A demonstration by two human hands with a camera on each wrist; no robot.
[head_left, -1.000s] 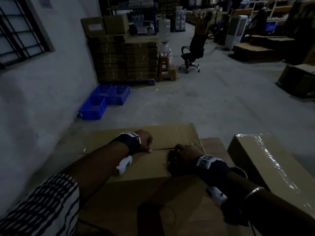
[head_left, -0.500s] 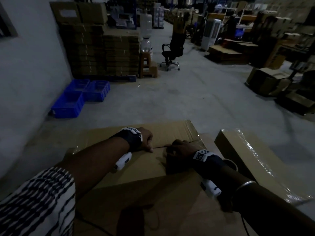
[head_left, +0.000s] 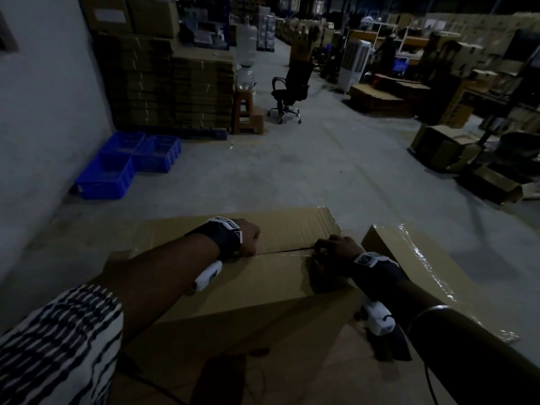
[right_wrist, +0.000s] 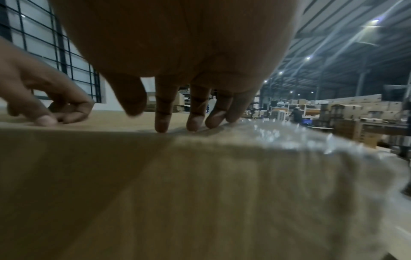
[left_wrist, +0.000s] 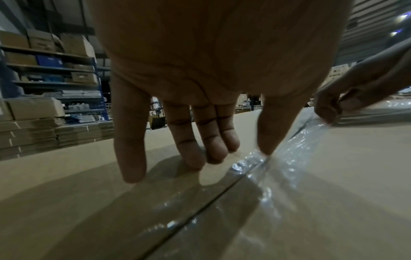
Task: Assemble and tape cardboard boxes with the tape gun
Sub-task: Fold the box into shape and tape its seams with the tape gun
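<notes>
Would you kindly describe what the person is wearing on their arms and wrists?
Both forearms are bare. The left arm has a white sleeve with dark wavy stripes at the upper arm. Each wrist carries a dark wrist strap topped by a white tag with black square markings, with a small white camera unit beneath. The right arm also wears a thin metal bangle.

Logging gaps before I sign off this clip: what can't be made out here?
- Tape gun: in no view.
- Right hand fingertips: head view too dark; in the left wrist view, whether they pinch or press the clear tape is unclear.
- Cardboard box surface near the camera: right wrist view, blurred.
- Box's left end: head view, too dark.
</notes>
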